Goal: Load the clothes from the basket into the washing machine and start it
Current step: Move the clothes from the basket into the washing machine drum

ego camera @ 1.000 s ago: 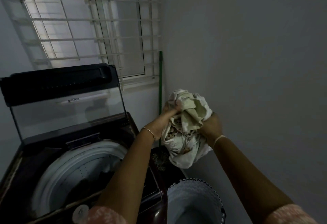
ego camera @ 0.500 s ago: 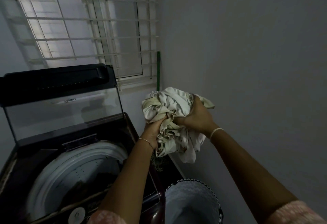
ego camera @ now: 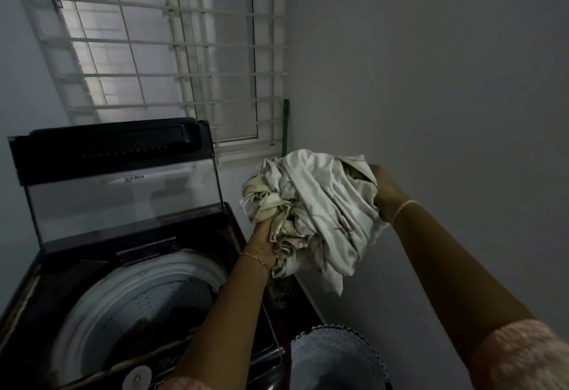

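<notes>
Only the head view here, looking down over our arms. We've got a crumpled bundle of pale cloth [ego camera: 317,201] held up in the air with both hands, off to the right of the washing machine [ego camera: 34,303] and above the gap between it and the wall [ego camera: 446,81].

Our left hand [ego camera: 261,245] grips the bundle from underneath, fingers bunched into the folds, with a thin bracelet [ego camera: 255,258] on that wrist. Our right hand [ego camera: 385,189] holds the far right side. Its fingers are buried in the fabric, so we only see the back of it, plus a pale band [ego camera: 404,208] on the wrist. The hands are apart, with the bundle between them.

The machine is a dark top-loader with its glass lid [ego camera: 123,198] standing open. The white drum rim [ego camera: 129,288] shows below, and there's something dark inside that we can't make out.

The basket [ego camera: 338,355] sits at the bottom edge, just right of the machine, pale with a scalloped rim. We can't tell what's in it.

Behind it all there's a window grille [ego camera: 172,60], and a green stick [ego camera: 285,124] leans in the corner.
</notes>
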